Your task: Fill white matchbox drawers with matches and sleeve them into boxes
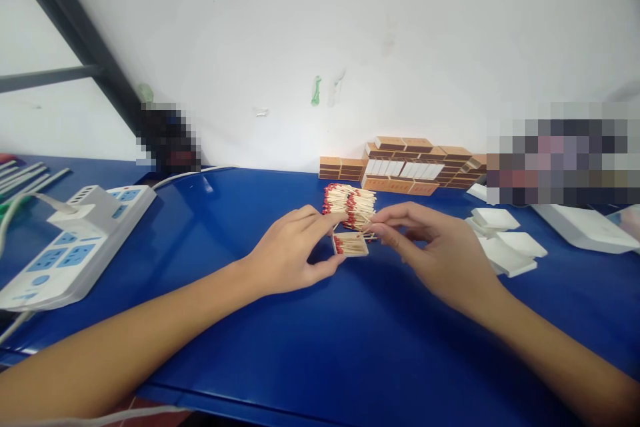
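my loosely curled left hand point(293, 250) grips a crushable-looking white oblong cardboard tray point(357, 254) by its edges, right hand point(440, 257) pinching a pale wooden matchstick point(367, 227).

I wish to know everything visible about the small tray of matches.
The tray is shallow, rectangular, pale and open-topped, apparently cardboard. It holds matches, red heads at left. It seems to rest on the blue table, its left end between the left hand's thumb and finger. Whether the right hand touches it is unclear.
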Demonstrator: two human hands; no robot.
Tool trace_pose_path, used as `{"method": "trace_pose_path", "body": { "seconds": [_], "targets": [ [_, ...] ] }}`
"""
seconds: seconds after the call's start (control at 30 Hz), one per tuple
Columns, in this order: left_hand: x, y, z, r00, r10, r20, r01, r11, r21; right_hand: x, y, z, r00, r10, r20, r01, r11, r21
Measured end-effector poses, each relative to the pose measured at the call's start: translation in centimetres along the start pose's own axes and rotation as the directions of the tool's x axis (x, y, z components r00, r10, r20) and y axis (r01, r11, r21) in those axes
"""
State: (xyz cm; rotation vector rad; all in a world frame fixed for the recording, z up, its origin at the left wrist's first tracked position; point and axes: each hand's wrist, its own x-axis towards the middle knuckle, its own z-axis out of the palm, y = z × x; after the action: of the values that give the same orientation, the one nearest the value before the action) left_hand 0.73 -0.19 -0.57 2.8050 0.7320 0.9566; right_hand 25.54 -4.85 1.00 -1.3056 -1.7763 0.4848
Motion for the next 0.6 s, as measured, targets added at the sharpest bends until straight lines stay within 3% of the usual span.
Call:
{"method": "trace_pose_path", "body": {
  "seconds": [0.33,0.5,0.6],
  "targets": [
    [-0.04,0.08,0.14,0.997,0.017,-0.075,-0.017,1.000,-0.006,0.02,-0.34,-0.01,0.978,0.168,0.124,-0.192,0.958,0.214],
    [-0.02,0.14,0.12,0.997,0.029,-0.076,-0.030,0.999,-0.020,0.06,-0.09,0.22,0.980,0.149,0.132,-0.169,0.973,0.155],
    [0.01,0.19,0.03,0.997,0.030,-0.075,-0.031,0.999,-0.022,0.08,-0.01,0.27,0.974,0.112,0.195,-0.125,0.991,0.055]
  ]
}}
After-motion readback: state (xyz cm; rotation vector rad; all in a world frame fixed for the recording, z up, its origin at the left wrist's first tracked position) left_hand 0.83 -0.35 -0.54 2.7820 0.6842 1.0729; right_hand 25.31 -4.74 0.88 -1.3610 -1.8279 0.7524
